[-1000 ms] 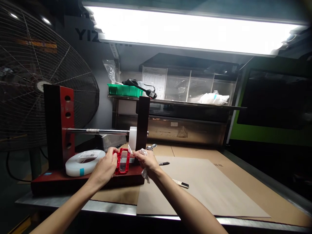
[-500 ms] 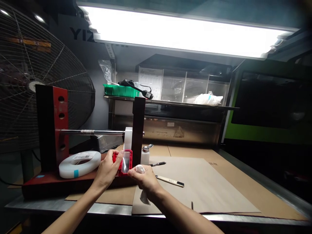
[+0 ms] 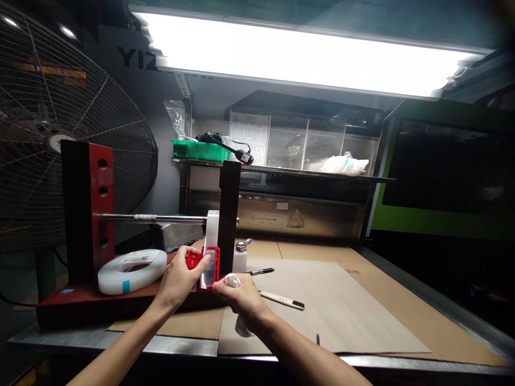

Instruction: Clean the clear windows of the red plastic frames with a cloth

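Right hand (image 3: 244, 298) lower than before, curled around white wad (image 3: 232, 280)

I'm watching both forearms (image 3: 120, 338) slanting inward. The left hand (image 3: 181, 277) is pinching, thumb (image 3: 204, 263) extended; the right hand (image 3: 243, 296), just beside it, is holding its fingers (image 3: 223, 289) curled.

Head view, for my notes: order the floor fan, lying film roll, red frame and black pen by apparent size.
1. Floor fan
2. Lying film roll
3. Red frame, partly covered by the left hand
4. Black pen
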Demonstrator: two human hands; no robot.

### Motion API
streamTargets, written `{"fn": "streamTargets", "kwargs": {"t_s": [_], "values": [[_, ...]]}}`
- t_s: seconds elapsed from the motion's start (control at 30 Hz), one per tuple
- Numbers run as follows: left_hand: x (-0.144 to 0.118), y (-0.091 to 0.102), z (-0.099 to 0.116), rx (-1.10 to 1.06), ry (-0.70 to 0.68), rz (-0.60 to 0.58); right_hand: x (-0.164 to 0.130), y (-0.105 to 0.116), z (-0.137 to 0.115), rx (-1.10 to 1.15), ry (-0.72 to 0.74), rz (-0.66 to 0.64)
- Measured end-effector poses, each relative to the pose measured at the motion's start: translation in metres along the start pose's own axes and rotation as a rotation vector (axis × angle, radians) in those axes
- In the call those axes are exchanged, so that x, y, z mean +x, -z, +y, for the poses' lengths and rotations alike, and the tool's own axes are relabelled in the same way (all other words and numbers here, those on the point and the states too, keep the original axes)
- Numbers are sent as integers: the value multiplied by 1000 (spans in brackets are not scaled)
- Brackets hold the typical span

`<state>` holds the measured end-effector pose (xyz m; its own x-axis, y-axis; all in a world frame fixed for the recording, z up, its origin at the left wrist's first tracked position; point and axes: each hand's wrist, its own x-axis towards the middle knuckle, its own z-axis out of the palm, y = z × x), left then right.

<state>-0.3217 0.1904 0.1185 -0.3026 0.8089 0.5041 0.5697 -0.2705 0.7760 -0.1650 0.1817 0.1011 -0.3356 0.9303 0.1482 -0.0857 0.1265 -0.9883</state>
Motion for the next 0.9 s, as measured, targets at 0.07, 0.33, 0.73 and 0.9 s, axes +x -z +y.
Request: {"fn": "streamTargets", "kwargs": {"t_s": [0.07,0.33,0.73,0.9], "values": [[1,0,-2,-7,-2,-5,0,0,-1,-8,1,-2],[3,-3,-8,-29,-1,-5,-2,-1,-2,-69,-7,-11],[2,-6,-9,-22,-4,24,3,12,-18,-352,260,82],[1,-6,-6,11,-20,40,14,7,-29,-540,307,-63]]}}
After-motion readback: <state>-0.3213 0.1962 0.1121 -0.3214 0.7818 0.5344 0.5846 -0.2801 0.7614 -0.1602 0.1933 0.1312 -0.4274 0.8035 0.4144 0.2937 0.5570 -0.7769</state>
